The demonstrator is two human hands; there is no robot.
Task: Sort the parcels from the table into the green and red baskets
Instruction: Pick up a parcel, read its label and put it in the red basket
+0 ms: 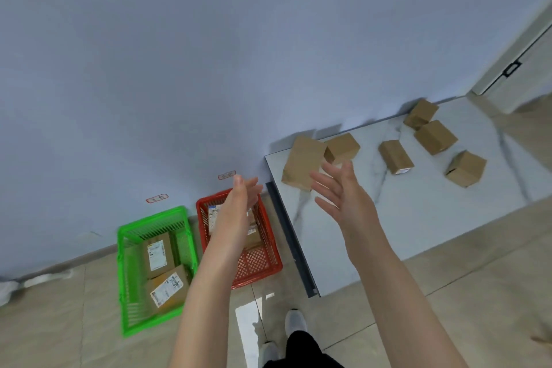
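Several brown cardboard parcels lie on the white marble table point(418, 218). The largest parcel point(301, 163) stands at the table's near-left corner, with a smaller parcel point(343, 146) behind it. My right hand point(340, 188) hovers open just in front of the large parcel, fingers spread, holding nothing. My left hand point(242, 200) is open above the red basket point(263, 263), fingers straight. The red basket holds labelled parcels, partly hidden by my left forearm. The green basket point(128, 272) to its left holds two labelled parcels point(158, 254).
Both baskets stand on the tiled floor against the pale blue wall, left of the table. Small red-framed labels point(157, 198) are stuck on the wall above each basket. More parcels point(434, 136) sit at the table's far right. A door frame point(513, 66) is at the right. My shoes show below.
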